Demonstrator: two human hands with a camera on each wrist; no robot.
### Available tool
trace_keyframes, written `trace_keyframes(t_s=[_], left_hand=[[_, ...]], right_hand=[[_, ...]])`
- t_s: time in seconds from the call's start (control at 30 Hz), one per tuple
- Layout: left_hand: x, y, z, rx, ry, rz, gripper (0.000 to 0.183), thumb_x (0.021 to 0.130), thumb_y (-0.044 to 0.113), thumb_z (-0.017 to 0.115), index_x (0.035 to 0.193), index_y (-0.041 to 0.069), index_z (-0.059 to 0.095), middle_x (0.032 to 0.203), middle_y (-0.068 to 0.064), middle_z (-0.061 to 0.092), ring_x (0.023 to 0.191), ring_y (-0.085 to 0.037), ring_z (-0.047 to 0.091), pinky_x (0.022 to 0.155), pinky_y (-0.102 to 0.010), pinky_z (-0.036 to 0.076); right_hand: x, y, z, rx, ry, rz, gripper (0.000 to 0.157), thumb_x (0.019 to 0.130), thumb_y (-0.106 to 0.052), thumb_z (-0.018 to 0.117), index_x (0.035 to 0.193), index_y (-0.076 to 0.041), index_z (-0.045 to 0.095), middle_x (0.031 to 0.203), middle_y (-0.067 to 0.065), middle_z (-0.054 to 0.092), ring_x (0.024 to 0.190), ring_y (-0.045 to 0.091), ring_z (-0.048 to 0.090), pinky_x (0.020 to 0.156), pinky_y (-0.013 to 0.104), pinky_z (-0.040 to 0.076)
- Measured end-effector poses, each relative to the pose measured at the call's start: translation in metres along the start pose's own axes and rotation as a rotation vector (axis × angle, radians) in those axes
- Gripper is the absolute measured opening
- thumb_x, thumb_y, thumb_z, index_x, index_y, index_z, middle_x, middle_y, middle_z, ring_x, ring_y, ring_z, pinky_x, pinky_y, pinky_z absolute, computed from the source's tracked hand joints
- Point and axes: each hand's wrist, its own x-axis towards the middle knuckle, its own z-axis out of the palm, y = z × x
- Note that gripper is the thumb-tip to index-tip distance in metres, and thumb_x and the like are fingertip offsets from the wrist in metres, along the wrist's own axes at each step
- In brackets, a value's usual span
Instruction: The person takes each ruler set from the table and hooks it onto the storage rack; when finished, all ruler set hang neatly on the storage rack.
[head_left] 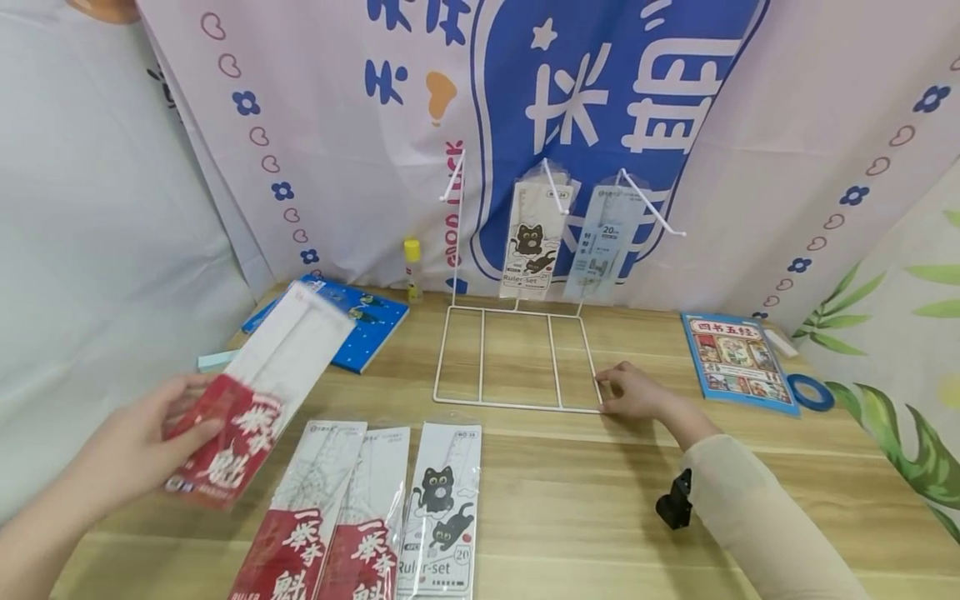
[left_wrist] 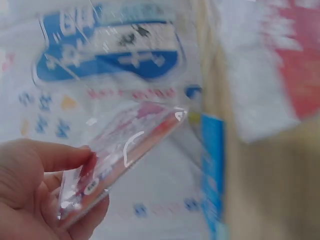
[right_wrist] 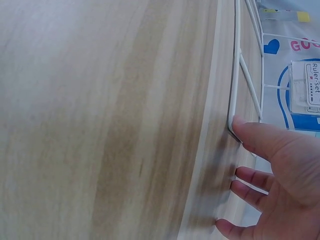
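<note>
- Head view: left hand [head_left: 153,442] pinches a red-and-white packet [head_left: 258,408], held tilted above the table's [head_left: 585,500] left side.
- Right hand [head_left: 637,394] is well apart from it, thumb touching the white wire rack's [head_left: 517,406] front right corner; can't tell if fingers close round the wire.
- Cat packet [head_left: 536,242] and blue packet [head_left: 600,242] hang on the rack.
- Three other packets [head_left: 442,508] lie in front.

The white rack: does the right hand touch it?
Touching: the right wrist view shows the thumb of the right hand against the white rack at its corner, with no visible gap.
</note>
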Motion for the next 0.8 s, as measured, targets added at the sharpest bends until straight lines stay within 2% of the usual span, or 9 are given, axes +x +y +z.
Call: trace_keyframes(t_s=[0.07, 0.13, 0.27, 0.37, 0.47, 0.57, 0.8], left_hand=[[0.015, 0.021, -0.006, -0.016, 0.02, 0.056, 0.049, 0.089, 0.017, 0.057, 0.129, -0.001, 0.036, 0.1, -0.027, 0.058, 0.067, -0.016, 0.061, 0.047, -0.028, 0.049], [0.028, 0.043, -0.01, -0.051, 0.02, 0.102, 0.047, 0.09, 0.018, 0.055, 0.13, 0.002, 0.035, 0.098, -0.023, 0.058, 0.066, -0.014, 0.06, 0.046, -0.027, 0.05], [0.049, 0.078, -0.012, -0.046, 0.044, 0.18, 0.046, 0.089, 0.019, 0.056, 0.129, 0.006, 0.037, 0.101, -0.019, 0.057, 0.076, -0.024, 0.058, 0.051, -0.027, 0.051], [0.06, 0.094, -0.011, -0.039, 0.074, 0.232, 0.045, 0.089, 0.017, 0.057, 0.128, 0.006, 0.039, 0.102, -0.019, 0.058, 0.08, -0.027, 0.055, 0.055, -0.029, 0.051], [0.068, 0.102, -0.009, -0.051, 0.097, 0.259, 0.045, 0.089, 0.014, 0.057, 0.128, 0.006, 0.039, 0.101, -0.02, 0.058, 0.081, -0.028, 0.055, 0.057, -0.035, 0.053], [0.073, 0.104, -0.008, -0.08, 0.101, 0.261, 0.045, 0.089, 0.014, 0.056, 0.129, 0.007, 0.038, 0.102, -0.02, 0.058, 0.082, -0.029, 0.055, 0.06, -0.04, 0.054], [0.078, 0.099, -0.004, -0.106, 0.105, 0.259, 0.042, 0.089, 0.013, 0.056, 0.127, 0.005, 0.04, 0.099, -0.019, 0.059, 0.081, -0.029, 0.057, 0.058, -0.036, 0.054]], right_hand=[[-0.001, 0.0, 0.0, 0.0, 0.004, -0.001, 0.054, 0.08, -0.02, 0.067, 0.124, 0.004, 0.048, 0.12, 0.032, 0.039, 0.108, 0.048, 0.042, 0.092, 0.058, 0.034], [-0.002, 0.001, 0.0, 0.004, 0.006, -0.003, 0.053, 0.08, -0.019, 0.067, 0.124, 0.005, 0.048, 0.12, 0.032, 0.039, 0.108, 0.048, 0.041, 0.092, 0.058, 0.034], [-0.004, 0.002, 0.0, 0.01, 0.006, 0.003, 0.052, 0.081, -0.019, 0.067, 0.124, 0.005, 0.048, 0.12, 0.032, 0.039, 0.109, 0.048, 0.04, 0.092, 0.058, 0.033], [-0.004, 0.003, 0.001, 0.004, 0.005, 0.006, 0.052, 0.081, -0.019, 0.066, 0.124, 0.004, 0.048, 0.121, 0.032, 0.039, 0.109, 0.048, 0.04, 0.092, 0.058, 0.033], [-0.004, 0.003, 0.001, 0.0, 0.006, 0.007, 0.052, 0.081, -0.02, 0.066, 0.124, 0.003, 0.048, 0.122, 0.032, 0.039, 0.109, 0.048, 0.041, 0.092, 0.058, 0.034], [-0.002, 0.002, 0.001, -0.002, 0.01, 0.001, 0.052, 0.081, -0.02, 0.066, 0.124, 0.003, 0.049, 0.122, 0.031, 0.039, 0.109, 0.047, 0.041, 0.092, 0.058, 0.034], [-0.001, 0.001, 0.0, -0.011, 0.012, -0.003, 0.052, 0.081, -0.02, 0.066, 0.124, 0.004, 0.049, 0.122, 0.032, 0.039, 0.109, 0.047, 0.041, 0.093, 0.058, 0.033]])
